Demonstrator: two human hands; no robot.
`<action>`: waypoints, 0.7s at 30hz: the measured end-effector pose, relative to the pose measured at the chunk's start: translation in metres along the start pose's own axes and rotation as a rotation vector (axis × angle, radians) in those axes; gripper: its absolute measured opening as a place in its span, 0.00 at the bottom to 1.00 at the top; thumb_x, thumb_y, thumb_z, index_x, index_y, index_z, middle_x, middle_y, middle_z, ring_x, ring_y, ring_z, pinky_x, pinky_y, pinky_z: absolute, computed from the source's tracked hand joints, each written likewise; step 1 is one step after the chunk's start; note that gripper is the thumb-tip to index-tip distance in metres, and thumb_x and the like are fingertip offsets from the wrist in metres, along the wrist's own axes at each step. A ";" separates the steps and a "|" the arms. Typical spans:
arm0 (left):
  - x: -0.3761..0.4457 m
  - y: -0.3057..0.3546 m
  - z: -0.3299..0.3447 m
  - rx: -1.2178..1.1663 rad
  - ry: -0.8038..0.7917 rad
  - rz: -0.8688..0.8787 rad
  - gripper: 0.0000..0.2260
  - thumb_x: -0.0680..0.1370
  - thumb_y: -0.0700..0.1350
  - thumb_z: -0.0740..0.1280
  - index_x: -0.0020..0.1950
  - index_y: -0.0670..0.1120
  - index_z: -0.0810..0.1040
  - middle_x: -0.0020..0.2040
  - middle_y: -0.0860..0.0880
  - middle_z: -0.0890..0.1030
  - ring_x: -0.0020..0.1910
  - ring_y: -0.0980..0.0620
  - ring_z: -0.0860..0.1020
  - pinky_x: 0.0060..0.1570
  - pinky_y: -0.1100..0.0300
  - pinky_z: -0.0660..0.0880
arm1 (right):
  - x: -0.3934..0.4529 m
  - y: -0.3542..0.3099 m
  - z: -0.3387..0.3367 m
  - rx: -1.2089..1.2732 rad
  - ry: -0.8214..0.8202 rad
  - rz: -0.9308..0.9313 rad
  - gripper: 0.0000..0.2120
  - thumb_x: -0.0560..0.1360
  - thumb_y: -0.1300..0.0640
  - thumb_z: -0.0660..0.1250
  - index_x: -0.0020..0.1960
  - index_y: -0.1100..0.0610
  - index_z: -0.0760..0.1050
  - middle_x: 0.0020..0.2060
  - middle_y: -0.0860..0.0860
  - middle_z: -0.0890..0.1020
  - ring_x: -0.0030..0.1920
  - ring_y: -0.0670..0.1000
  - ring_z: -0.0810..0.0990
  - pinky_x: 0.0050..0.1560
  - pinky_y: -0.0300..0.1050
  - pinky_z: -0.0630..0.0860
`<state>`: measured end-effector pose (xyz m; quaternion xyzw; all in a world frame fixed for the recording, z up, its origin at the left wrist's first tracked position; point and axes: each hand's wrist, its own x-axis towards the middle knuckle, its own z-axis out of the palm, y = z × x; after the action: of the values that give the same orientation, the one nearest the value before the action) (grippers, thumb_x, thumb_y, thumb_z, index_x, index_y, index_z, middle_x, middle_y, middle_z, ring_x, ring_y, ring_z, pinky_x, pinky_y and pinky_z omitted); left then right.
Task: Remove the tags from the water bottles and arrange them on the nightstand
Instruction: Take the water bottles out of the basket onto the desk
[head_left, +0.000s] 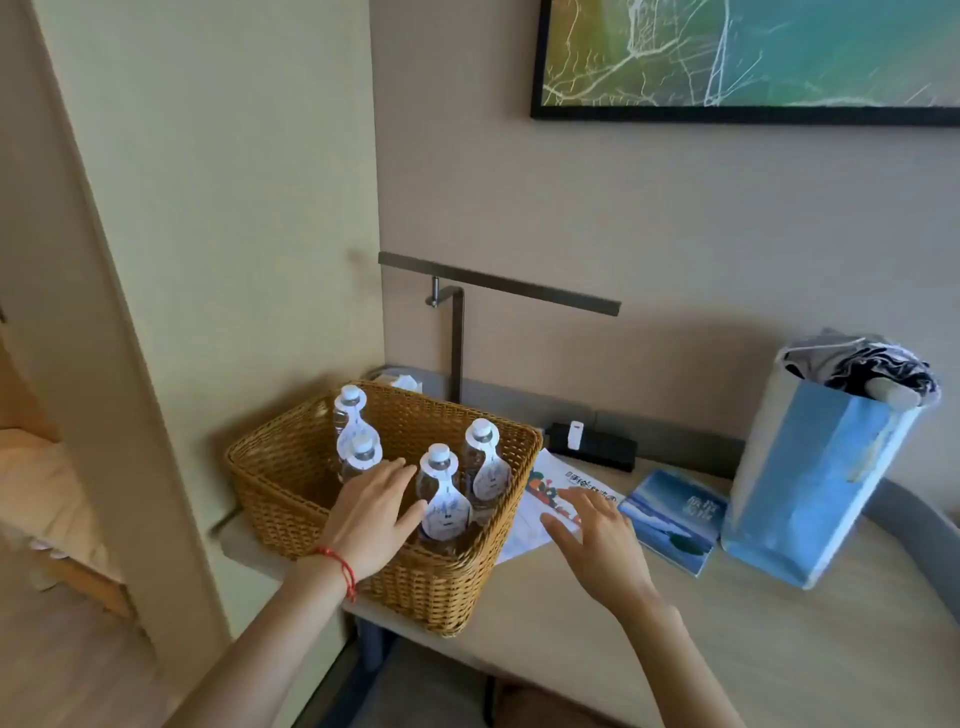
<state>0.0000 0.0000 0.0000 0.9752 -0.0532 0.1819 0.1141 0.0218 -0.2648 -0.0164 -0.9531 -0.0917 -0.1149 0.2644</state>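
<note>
Nothing looks done yet: four water bottles (441, 499) beside the spread left hand (371, 512) wear paper tags (445, 514) inside the wicker basket (291, 499). The right hand (597, 540), spread too, holds nothing.

Soft daylight, slight blur on hands, wide-angle bend at edges.

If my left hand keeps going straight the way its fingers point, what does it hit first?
Probably the nearest tagged bottle, just past the left hand in the basket; depth is hard to judge.
</note>
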 end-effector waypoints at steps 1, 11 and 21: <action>0.007 -0.003 0.006 -0.043 -0.002 -0.011 0.23 0.78 0.54 0.57 0.71 0.46 0.63 0.71 0.46 0.66 0.70 0.50 0.64 0.68 0.56 0.61 | 0.009 0.001 0.003 0.028 0.003 -0.004 0.25 0.75 0.39 0.57 0.69 0.48 0.65 0.69 0.49 0.69 0.68 0.51 0.67 0.66 0.52 0.66; 0.074 -0.013 0.063 -0.433 0.084 -0.206 0.20 0.77 0.46 0.64 0.68 0.43 0.68 0.67 0.46 0.72 0.67 0.50 0.68 0.64 0.62 0.63 | 0.123 0.023 0.046 0.246 -0.072 -0.104 0.22 0.75 0.41 0.60 0.64 0.50 0.71 0.62 0.49 0.76 0.56 0.44 0.72 0.51 0.37 0.66; 0.112 -0.017 0.100 -0.645 0.083 -0.431 0.19 0.73 0.46 0.69 0.63 0.45 0.73 0.62 0.49 0.76 0.60 0.55 0.72 0.59 0.64 0.67 | 0.208 0.015 0.091 0.439 -0.197 -0.149 0.18 0.75 0.48 0.65 0.62 0.54 0.74 0.60 0.49 0.77 0.54 0.42 0.72 0.51 0.36 0.66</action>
<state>0.1410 -0.0148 -0.0527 0.8699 0.1031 0.1668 0.4526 0.2393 -0.2056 -0.0437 -0.8700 -0.2099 -0.0180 0.4458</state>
